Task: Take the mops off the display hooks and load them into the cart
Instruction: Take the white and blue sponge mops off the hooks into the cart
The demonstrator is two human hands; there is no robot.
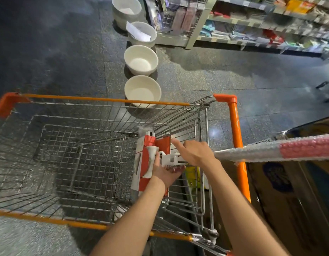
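Mop head lowered into cart.
Left hand grips mop inside cart; right hand fingers relaxed, touching it.

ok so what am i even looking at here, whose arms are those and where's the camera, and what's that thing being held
There is no machine here. The camera sits on a person's head and looks forward and down, so the two bare arms reaching in from the bottom are that person's own.

They stand over an orange-trimmed wire shopping cart on a dark speckled shop floor. The left hand holds a red and white mop head at the cart's near right corner. The right hand rests on top of its white plastic joint, index finger pointing out. The mop's bubble-wrapped handle runs out to the right, over the cart's edge.

Beyond the cart, four white basins stand in a row on the floor, beside shelves of blurred goods.
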